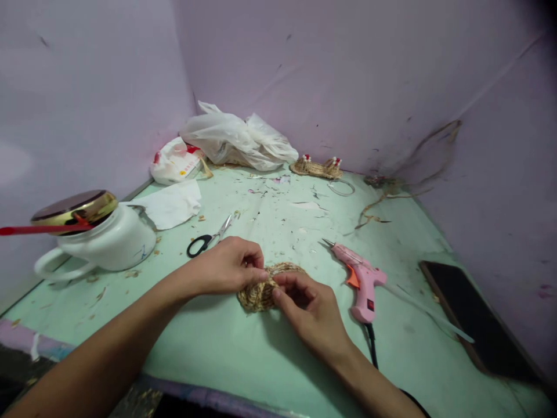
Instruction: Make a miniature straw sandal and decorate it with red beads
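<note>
Braided piece (255, 299): rough, straw-like fibre. Glue gun (364, 284): smooth plastic, metal nozzle (329, 243). Bag (235, 139): crinkled plastic.

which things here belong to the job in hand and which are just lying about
Belongs, by the look of it:
braided straw-coloured piece, held by left hand and right hand
pink plastic glue gun
black-handled metal scissors, probably

Likely just lying about:
white rounded mug
flat black rectangular phone
crumpled white plastic bag

The tan braided straw piece (256, 298) looks curved.
</note>
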### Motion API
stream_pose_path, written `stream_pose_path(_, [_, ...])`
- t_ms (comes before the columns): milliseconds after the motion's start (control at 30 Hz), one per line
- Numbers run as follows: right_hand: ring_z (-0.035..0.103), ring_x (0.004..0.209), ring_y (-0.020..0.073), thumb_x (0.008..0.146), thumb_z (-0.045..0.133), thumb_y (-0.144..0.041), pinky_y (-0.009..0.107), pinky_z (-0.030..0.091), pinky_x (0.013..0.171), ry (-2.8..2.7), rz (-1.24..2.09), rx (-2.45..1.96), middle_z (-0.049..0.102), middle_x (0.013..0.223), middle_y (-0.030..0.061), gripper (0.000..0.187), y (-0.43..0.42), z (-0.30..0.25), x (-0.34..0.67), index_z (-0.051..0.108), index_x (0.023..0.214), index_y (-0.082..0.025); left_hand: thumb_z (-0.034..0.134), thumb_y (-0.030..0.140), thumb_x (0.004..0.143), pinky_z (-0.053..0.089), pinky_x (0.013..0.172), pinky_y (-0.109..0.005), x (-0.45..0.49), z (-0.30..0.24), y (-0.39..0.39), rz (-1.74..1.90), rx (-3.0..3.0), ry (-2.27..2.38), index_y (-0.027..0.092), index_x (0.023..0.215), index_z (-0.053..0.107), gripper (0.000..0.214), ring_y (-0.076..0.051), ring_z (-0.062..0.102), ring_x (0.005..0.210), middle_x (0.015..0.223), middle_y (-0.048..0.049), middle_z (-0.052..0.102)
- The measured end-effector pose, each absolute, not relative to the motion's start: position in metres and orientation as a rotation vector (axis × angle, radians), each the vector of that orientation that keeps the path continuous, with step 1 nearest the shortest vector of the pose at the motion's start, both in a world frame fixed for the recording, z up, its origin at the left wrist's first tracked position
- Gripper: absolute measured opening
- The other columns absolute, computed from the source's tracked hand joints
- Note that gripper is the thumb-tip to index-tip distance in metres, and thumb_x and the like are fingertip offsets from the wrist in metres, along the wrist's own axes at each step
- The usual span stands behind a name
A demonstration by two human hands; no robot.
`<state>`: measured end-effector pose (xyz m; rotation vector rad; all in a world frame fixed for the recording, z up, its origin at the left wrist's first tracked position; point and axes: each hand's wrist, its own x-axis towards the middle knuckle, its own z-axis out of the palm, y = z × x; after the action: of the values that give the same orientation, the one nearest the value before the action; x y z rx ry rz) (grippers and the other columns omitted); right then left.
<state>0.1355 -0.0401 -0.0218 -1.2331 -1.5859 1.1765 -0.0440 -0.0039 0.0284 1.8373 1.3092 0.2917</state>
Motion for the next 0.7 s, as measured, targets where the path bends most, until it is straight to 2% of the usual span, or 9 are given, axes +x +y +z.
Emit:
stream_pose_path(167, [0.060,0.058,0.0150,0.073,0.061,-0.029,0.029,0.049,0.054,-1.620,1.191,-1.263,0.067,0.066,0.0034,0.017,-0.0405,-0.0221,0.1378,0.068,0.081,-0.016,0.058,0.029,0.073,0.037,0.054,-0.022,-0.0488,0.0308,-0.0042,0.236,1.801,1.262,0.015,0.077,0.063,0.016,-0.010,0.049,0.056,0.060,0.0025,0.058])
stream_pose_path(333, [0.062,0.064,0.0160,0.075,0.060,-0.026,0.030,0.049,0.059,-1.632,1.196,-1.206,0.069,0.071,0.0030,0.011,-0.0399,-0.0202,0.1372,0.068,0.078,-0.019,0.061,0.032,0.070,0.042,0.064,-0.027,-0.0500,0.0319,-0.0053,0.182,1.861,1.278,0.015,0.081,0.066,0.021,-0.016,0.057,0.072,0.081,-0.0047,0.064])
stream_pose_path(500, [0.063,0.067,0.0165,0.076,0.058,-0.024,0.031,0.050,0.063,-1.594,1.201,-1.182,0.070,0.072,0.0029,0.012,-0.0394,-0.0200,0.1346,0.068,0.077,-0.019,0.057,0.031,0.074,0.042,0.065,-0.027,-0.0475,0.0304,-0.0058,0.206,1.891,1.229,0.014,0.079,0.066,0.020,-0.016,0.057,0.071,0.078,-0.0048,0.064])
stream_pose_path(700, [0.060,0.064,0.0154,0.077,0.056,-0.026,0.028,0.048,0.058,-1.535,1.210,-1.197,0.067,0.069,0.0022,0.012,-0.0393,-0.0231,0.1330,0.065,0.076,-0.018,0.056,0.032,0.074,0.038,0.055,-0.023,-0.0451,0.0298,-0.0049,0.162,1.871,1.256,0.014,0.080,0.065,0.021,-0.013,0.052,0.061,0.065,-0.0008,0.060])
